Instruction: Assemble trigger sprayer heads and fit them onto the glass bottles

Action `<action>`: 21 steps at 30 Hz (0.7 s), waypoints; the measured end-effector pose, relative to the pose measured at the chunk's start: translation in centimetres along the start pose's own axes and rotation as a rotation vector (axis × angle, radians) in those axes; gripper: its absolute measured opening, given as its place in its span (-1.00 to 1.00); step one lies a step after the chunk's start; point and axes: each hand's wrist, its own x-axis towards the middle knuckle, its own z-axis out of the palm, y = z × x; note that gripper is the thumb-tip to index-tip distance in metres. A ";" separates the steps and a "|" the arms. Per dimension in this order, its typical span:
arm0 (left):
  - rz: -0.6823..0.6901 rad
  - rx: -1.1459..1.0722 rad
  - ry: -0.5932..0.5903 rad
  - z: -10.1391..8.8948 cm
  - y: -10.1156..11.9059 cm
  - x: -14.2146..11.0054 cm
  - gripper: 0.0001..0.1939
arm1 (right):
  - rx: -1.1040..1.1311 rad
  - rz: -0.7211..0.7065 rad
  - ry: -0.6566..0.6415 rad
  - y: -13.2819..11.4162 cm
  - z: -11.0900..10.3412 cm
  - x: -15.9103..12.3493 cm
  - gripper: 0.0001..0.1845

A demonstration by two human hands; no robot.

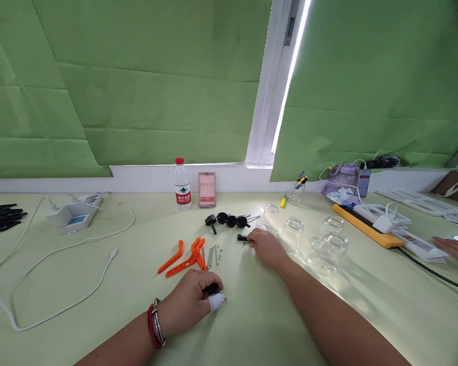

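My left hand (194, 295) is closed around a small black part (211, 288), mostly hidden by the fingers; white tape wraps one fingertip. My right hand (267, 248) reaches forward to the table, fingers together beside small black pieces (241, 237) and little springs (246, 243). Whatever lies under those fingertips is hidden. Between the hands are orange plastic levers (186, 264), thin metal pins (210, 256) and tiny nuts (220, 252). Behind them lie round black caps (231, 220) with metal rods (253, 218).
Several clear glass bottles (335, 245) stand right of my right hand. Farther right are an orange power strip (366, 226) and another person's hand (453, 250). A water bottle (182, 188) and a pink box (206, 190) stand at the back. White cable (95, 292) loops on the left.
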 end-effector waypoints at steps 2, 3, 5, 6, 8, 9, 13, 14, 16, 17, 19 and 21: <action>-0.005 -0.001 0.001 0.0 0.0 0.0 -0.87 | -0.023 0.002 -0.010 0.0 0.3 0.1 -0.82; -0.008 0.002 -0.001 0.0 0.0 0.0 -0.87 | -0.031 0.002 -0.018 -0.1 0.5 0.1 -0.82; -0.012 0.023 -0.015 -0.1 0.1 0.0 -0.88 | -0.042 -0.002 -0.038 -0.1 0.7 0.1 -0.81; -0.011 0.037 -0.026 -0.1 0.2 0.0 -0.88 | -0.045 -0.007 -0.048 -0.1 0.7 0.2 -0.81; -0.002 0.073 -0.051 -0.2 0.4 0.0 -0.89 | -0.046 -0.022 -0.066 0.0 0.9 0.2 -0.80; 0.002 0.094 -0.059 -0.2 0.4 0.0 -0.88 | -0.046 -0.030 -0.074 0.0 0.9 0.2 -0.80; 0.033 0.191 -0.070 -0.4 0.4 0.1 -0.88 | -0.041 -0.072 -0.108 -0.4 1.1 0.0 -0.79; 0.049 0.216 -0.068 -0.3 0.4 0.1 -0.89 | -0.038 -0.086 -0.118 -0.6 1.2 0.0 -0.79; 0.087 0.267 -0.064 -0.2 0.2 0.1 -0.89 | -0.029 -0.120 -0.141 -1.1 1.2 -0.2 -0.77; 0.105 0.291 -0.061 -0.2 0.1 0.1 -0.89 | -0.025 -0.136 -0.153 -1.3 1.3 -0.3 -0.77; 0.133 0.328 -0.063 0.0 0.0 0.1 -0.89 | -0.015 -0.167 -0.172 -1.9 1.4 -0.5 -0.77; 0.149 0.353 -0.062 0.1 -0.1 0.1 -0.88 | 0.002 -0.195 -0.188 -2.5 1.6 -0.7 -0.78</action>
